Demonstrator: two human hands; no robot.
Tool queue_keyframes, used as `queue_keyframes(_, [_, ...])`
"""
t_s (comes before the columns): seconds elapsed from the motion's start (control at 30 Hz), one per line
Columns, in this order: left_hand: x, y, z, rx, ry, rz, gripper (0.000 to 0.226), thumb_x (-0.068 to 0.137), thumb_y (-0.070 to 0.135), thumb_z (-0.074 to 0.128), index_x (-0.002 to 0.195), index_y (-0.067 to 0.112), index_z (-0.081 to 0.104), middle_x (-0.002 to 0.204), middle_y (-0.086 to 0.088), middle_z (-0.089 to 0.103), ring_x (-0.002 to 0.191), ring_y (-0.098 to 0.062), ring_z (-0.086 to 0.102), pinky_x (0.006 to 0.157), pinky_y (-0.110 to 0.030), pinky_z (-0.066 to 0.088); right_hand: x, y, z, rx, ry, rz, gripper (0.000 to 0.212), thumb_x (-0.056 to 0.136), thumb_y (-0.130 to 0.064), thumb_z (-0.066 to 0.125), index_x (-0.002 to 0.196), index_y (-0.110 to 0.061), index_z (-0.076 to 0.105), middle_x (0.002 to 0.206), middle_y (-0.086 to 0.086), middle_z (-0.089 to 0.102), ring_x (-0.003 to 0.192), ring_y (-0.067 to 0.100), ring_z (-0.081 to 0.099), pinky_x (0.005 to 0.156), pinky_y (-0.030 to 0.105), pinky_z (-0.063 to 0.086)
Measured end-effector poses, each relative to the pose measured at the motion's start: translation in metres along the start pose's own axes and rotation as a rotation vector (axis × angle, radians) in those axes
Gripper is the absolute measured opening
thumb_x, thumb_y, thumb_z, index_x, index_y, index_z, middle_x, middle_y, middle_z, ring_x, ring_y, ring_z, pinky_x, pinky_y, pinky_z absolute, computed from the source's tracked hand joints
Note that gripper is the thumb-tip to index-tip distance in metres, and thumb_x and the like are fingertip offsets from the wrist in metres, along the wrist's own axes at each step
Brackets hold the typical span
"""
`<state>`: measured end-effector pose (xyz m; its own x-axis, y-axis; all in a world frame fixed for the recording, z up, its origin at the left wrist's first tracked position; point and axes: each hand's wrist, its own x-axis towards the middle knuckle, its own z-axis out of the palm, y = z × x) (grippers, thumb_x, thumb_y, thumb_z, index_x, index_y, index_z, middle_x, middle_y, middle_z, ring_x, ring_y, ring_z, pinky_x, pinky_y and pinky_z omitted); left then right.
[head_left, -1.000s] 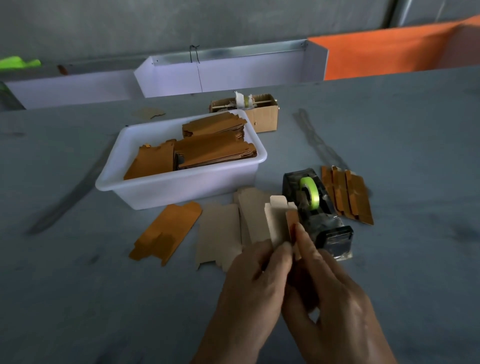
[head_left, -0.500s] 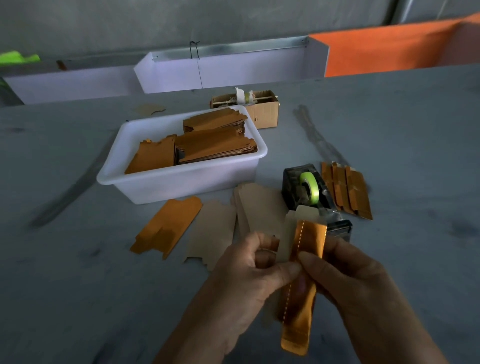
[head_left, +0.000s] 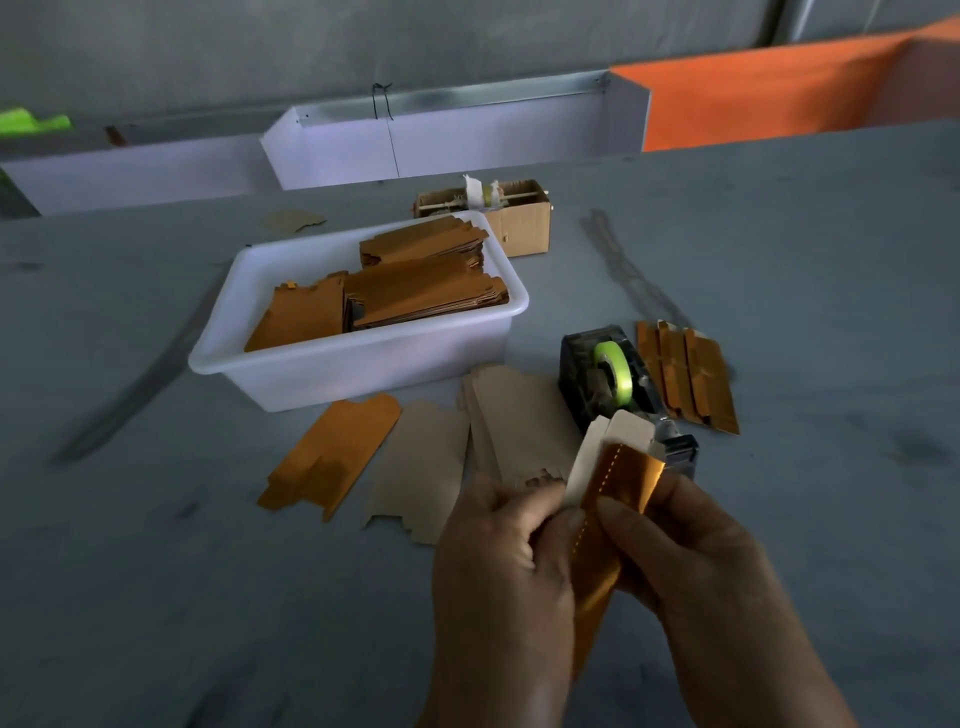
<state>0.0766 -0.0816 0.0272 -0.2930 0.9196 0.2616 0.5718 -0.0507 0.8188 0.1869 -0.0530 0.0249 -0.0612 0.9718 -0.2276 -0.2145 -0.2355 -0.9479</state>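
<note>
Left hand (head_left: 504, 561) and right hand (head_left: 691, 566) both pinch one orange carton blank (head_left: 618, 478), lower centre of frame, partly folded. Taping at the tape dispenser (head_left: 613, 379) judged outstanding; many flat blanks lie in the white tub (head_left: 363, 364).

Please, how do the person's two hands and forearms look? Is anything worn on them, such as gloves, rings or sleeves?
Both are bare. The left hand and the right hand wear no gloves, and no ring, watch or bracelet shows on the fingers or wrists. The left forearm and the right forearm are uncovered down to the picture's bottom edge, so no sleeve is in view.
</note>
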Motion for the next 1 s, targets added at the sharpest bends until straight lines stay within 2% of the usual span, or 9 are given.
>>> queue_keyframes(0.1, [-0.004,0.005,0.01,0.452,-0.048,0.202,0.04,0.054,0.009,0.088,0.093,0.014,0.077,0.076,-0.002,0.058,0.068,-0.018,0.062,0.051,-0.023,0.048,-0.002,-0.001,0.003,0.006,0.023,-0.027,0.013,0.08,-0.005,0.064,0.086,-0.014,0.07,0.075,0.01,0.073,0.067,0.02,0.07,0.051,0.021,0.053])
queue_keyframes(0.2, [-0.004,0.006,0.019,0.663,0.066,0.195,0.029,0.075,0.017,0.06,0.097,0.008,0.077,0.072,-0.005,0.065,0.059,-0.018,0.062,0.046,-0.021,0.045,-0.004,-0.003,0.004,-0.023,0.013,-0.049,0.011,0.08,-0.009,0.065,0.085,-0.016,0.072,0.074,0.007,0.073,0.068,0.017,0.07,0.053,0.018,0.052])
queue_keyframes(0.3, [-0.002,0.009,0.024,0.538,-0.111,0.097,0.041,0.082,0.028,0.041,0.092,0.009,0.077,0.068,-0.001,0.064,0.049,-0.013,0.059,0.042,-0.018,0.039,-0.004,-0.001,0.003,-0.022,0.019,-0.036,0.01,0.078,-0.014,0.066,0.084,-0.019,0.073,0.077,0.005,0.074,0.074,0.016,0.071,0.056,0.02,0.053])
queue_keyframes(0.47, [-0.01,0.008,0.023,0.427,0.008,0.156,0.02,0.075,0.04,0.068,0.079,0.022,0.064,0.06,0.006,0.056,0.038,-0.005,0.051,0.034,-0.005,0.01,-0.005,0.0,0.004,-0.073,0.035,-0.02,0.02,0.065,-0.032,0.072,0.08,-0.019,0.072,0.076,0.0,0.074,0.071,0.011,0.071,0.056,0.018,0.054])
queue_keyframes(0.53, [-0.014,-0.003,0.021,0.531,-0.009,0.231,0.038,0.055,0.027,0.09,0.09,0.019,0.075,0.069,0.004,0.061,0.051,-0.007,0.059,0.03,-0.008,0.026,-0.004,0.002,0.004,-0.099,0.054,-0.038,0.023,0.062,-0.03,0.071,0.081,-0.017,0.072,0.076,0.002,0.073,0.072,0.013,0.071,0.064,0.026,0.055])
queue_keyframes(0.6, [-0.014,-0.009,0.012,0.382,-0.056,0.226,0.042,0.062,0.007,0.084,0.1,0.021,0.075,0.085,0.005,0.061,0.068,-0.01,0.063,0.047,-0.014,0.049,-0.002,0.003,0.005,-0.05,0.047,-0.041,0.019,0.063,-0.024,0.067,0.077,-0.013,0.071,0.074,0.006,0.073,0.071,0.014,0.07,0.064,0.027,0.055])
queue_keyframes(0.67, [-0.008,-0.008,0.0,0.137,-0.022,0.026,0.027,0.081,0.006,0.072,0.094,0.03,0.07,0.088,0.015,0.059,0.072,-0.004,0.061,0.062,-0.011,0.048,0.0,0.002,0.005,-0.007,0.018,-0.023,0.015,0.066,-0.018,0.065,0.076,-0.008,0.069,0.073,0.01,0.071,0.071,0.016,0.069,0.065,0.026,0.056])
queue_keyframes(0.8, [0.008,-0.007,-0.016,-0.356,-0.291,-0.448,0.008,0.082,0.021,0.071,0.076,0.026,0.07,0.07,0.006,0.071,0.062,-0.005,0.067,0.055,-0.019,0.053,0.002,-0.002,-0.001,-0.026,-0.039,0.033,0.022,0.061,-0.024,0.065,0.07,-0.005,0.069,0.079,0.017,0.069,0.083,0.027,0.067,0.081,0.034,0.051])
queue_keyframes(1.0, [0.012,0.0,-0.016,-0.298,-0.35,-0.312,0.01,0.086,0.028,0.066,0.077,0.029,0.069,0.055,0.014,0.061,0.05,0.003,0.055,0.049,-0.012,0.04,0.001,-0.023,-0.01,-0.338,-0.064,-0.023,0.035,0.059,-0.048,0.062,0.079,-0.02,0.073,0.08,0.007,0.072,0.084,0.022,0.068,0.081,0.037,0.052])
